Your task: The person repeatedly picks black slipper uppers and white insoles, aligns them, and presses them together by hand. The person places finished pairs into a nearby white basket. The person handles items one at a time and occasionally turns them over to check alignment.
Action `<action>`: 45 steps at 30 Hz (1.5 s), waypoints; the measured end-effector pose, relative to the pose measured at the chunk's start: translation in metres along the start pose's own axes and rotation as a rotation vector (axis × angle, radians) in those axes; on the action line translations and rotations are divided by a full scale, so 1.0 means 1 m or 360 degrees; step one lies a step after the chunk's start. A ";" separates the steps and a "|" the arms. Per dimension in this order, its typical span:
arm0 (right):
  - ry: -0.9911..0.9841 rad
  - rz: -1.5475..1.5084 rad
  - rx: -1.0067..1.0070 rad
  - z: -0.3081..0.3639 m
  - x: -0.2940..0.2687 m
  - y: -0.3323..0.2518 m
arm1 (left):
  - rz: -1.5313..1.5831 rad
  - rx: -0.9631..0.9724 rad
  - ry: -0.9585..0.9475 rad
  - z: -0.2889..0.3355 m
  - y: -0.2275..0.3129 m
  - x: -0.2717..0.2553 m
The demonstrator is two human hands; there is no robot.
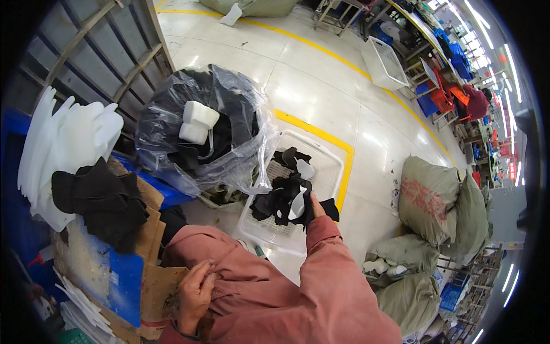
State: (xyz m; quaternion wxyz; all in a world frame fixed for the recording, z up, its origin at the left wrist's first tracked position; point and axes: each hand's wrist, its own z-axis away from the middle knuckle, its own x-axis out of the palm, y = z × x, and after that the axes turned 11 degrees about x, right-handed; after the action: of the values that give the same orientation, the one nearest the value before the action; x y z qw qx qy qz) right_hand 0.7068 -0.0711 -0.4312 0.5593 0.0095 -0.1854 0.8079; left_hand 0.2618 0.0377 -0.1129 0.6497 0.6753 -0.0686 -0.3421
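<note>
My right hand point(317, 207) reaches out over the white plastic basket point(323, 153) on the floor. It grips a loose bunch of black cloth pieces point(282, 198); the thumb shows, while the other fingers are mostly hidden. Among the black pieces lie a white cut-out piece point(297, 204) and another pale piece point(305, 168). Close to my lap, my left hand point(196, 293) is held with loosely bent fingers, apart and holding nothing. Beside it is a cardboard box flap point(163, 289).
A clear plastic bag point(260, 155) holds black material and white bundles point(197, 121). At left, white cut sheets point(69, 137) and a black cloth stack point(100, 200) rest by a blue surface point(125, 286). Stuffed sacks point(427, 198) stand right; a metal rack point(109, 51) rises behind.
</note>
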 end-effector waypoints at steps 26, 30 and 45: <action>-0.0663 0.0794 -0.1466 0.092 0.209 -0.079 | 0.0052 0.0101 0.0120 0.002 -0.030 0.003; -0.0790 0.1619 -0.1543 0.137 0.337 -0.050 | 0.0134 0.0037 0.0125 0.003 -0.031 0.000; 0.0057 0.1700 -0.1103 -0.079 0.423 -0.022 | 0.0037 -0.0071 0.0077 -0.005 -0.019 -0.023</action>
State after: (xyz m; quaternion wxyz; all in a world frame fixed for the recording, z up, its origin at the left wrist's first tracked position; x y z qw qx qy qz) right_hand 0.5835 0.3408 -0.4043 0.0529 -0.2792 -0.4059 0.8686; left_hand 0.2404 0.0571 -0.1217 0.6701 0.6679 -0.0529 -0.3196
